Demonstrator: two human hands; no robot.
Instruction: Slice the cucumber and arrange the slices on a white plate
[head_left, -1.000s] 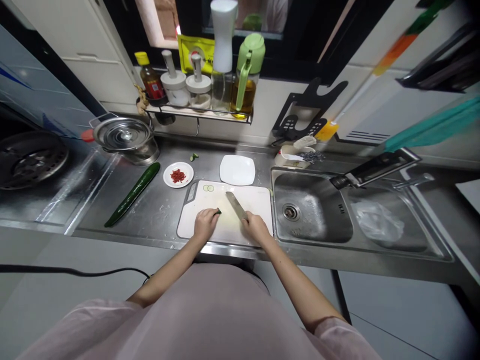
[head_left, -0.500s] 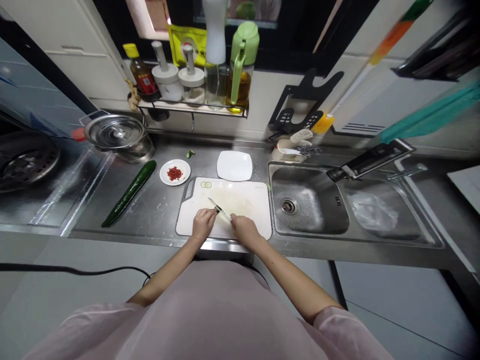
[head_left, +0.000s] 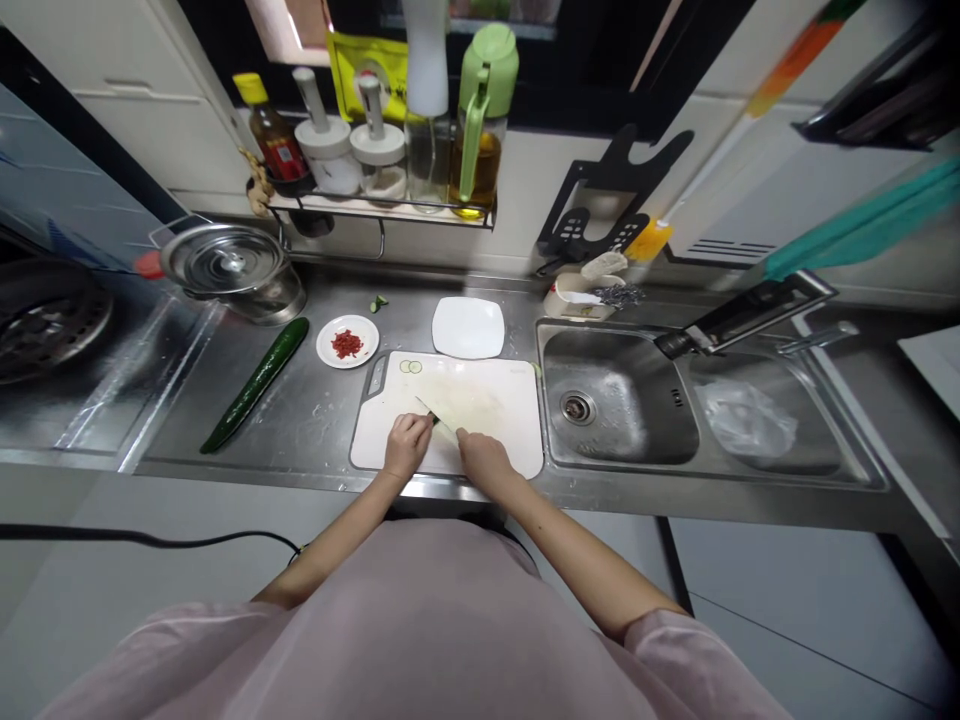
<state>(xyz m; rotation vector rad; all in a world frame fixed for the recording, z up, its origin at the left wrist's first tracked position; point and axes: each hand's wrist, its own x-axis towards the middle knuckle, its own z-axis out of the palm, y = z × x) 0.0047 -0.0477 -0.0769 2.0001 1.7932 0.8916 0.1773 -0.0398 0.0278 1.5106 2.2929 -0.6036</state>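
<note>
A white cutting board (head_left: 491,375) lies on the steel counter in front of me. My right hand (head_left: 486,462) is closed around the handle of a small knife (head_left: 444,422), whose blade points up and left across the board. My left hand (head_left: 407,442) is closed, fingers bent, on a small dark green cucumber piece (head_left: 433,417) beside the blade; most of the piece is hidden by the fingers. Two thin cucumber slices (head_left: 410,367) lie at the board's upper left. To the left of the board rests a whole cucumber (head_left: 256,386).
A small plate (head_left: 322,350) with chopped red bits and a white square plate (head_left: 469,328) stand behind the board. At right is a steel sink (head_left: 619,400); a lidded pot (head_left: 274,300) stands back left. Bottles and jars fill a wall rack (head_left: 352,205).
The knife blade now shows thinner, turned more edge-on, and my right hand has shifted slightly left. My left hand stays about where it was. The view has tilted a little.
</note>
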